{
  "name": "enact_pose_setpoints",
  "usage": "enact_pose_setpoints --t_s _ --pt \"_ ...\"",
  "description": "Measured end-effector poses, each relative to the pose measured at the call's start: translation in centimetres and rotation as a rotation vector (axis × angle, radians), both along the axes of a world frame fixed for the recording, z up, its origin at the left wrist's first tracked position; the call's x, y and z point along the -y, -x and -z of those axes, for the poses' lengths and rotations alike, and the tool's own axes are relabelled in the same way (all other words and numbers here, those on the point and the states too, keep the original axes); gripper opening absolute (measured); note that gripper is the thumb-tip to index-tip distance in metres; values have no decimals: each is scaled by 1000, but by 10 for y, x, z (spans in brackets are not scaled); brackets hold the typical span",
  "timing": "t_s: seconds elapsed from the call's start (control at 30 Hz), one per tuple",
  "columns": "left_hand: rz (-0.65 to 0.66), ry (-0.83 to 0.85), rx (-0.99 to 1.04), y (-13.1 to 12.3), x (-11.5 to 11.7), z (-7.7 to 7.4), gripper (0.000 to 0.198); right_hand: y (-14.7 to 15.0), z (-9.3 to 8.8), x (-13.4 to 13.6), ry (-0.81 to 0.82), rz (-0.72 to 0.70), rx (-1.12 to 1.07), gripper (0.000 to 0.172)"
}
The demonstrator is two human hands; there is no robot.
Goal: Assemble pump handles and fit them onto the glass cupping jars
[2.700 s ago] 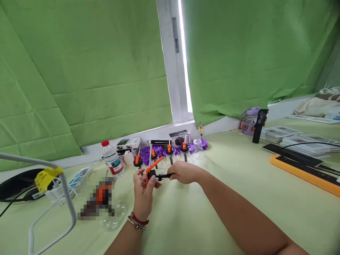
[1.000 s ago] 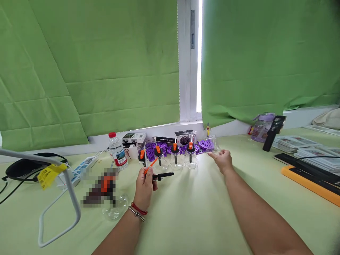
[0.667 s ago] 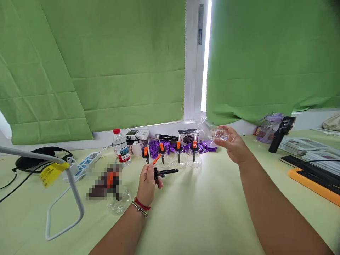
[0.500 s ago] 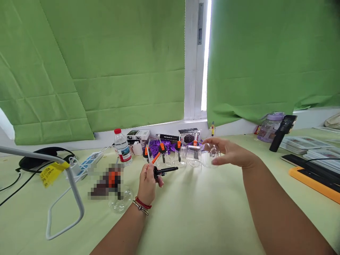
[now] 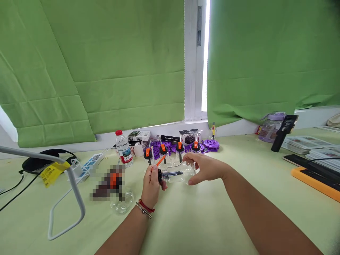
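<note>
My left hand [image 5: 151, 187] is closed around a black bottle lid [image 5: 160, 175] with an orange lever [image 5: 160, 160] and a pale straw-like piece pointing up. From the lid a dark stem runs sideways into the neck of a clear bottle [image 5: 188, 174], which lies level above the table. Around the bottle's base end curl the fingers of my right hand [image 5: 208, 168]. Behind my hands stand several similar clear bottles with black-and-orange lids [image 5: 180, 146]. Another clear bottle [image 5: 124, 203] is to the left, its upper part hidden by a pixelated patch.
Purple coiled items [image 5: 211, 144] and boxes [image 5: 139, 136] line the back. A water bottle [image 5: 124, 150], a power strip [image 5: 91, 163] and a grey metal frame [image 5: 79, 198] stand left. On the right are a black handheld device [image 5: 284, 132], an orange-edged case [image 5: 313, 184] and stacked cards [image 5: 308, 144].
My right hand has brought the clear bottle left and nearer to me, over the stem of the lid. The stem was outside the bottle before. My left hand has kept hold of the lid.
</note>
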State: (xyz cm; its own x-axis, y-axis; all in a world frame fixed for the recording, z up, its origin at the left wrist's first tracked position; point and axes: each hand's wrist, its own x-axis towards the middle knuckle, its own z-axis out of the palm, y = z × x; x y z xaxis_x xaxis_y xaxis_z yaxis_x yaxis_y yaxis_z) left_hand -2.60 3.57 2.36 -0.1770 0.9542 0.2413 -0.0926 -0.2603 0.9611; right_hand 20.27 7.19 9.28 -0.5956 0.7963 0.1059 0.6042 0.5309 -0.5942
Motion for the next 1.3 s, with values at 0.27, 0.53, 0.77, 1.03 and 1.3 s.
enact_pose_setpoints --t_s 0.27,0.53,0.77,1.03,1.3 --pt "47 23 -1 0 2 0 36 10 6 0 -22 -28 -16 77" --pt "48 59 80 -4 0 1 37 17 3 11 -433 -147 -93 69" --pt "65 26 -16 -9 4 2 35 8 35 12 -3 21 -390 71" --pt "107 0 -308 -11 9 7 32 19 84 11 1145 349 -676 61" --pt "102 144 -89 -10 -1 10 33 10 86 16 636 142 -690 72"
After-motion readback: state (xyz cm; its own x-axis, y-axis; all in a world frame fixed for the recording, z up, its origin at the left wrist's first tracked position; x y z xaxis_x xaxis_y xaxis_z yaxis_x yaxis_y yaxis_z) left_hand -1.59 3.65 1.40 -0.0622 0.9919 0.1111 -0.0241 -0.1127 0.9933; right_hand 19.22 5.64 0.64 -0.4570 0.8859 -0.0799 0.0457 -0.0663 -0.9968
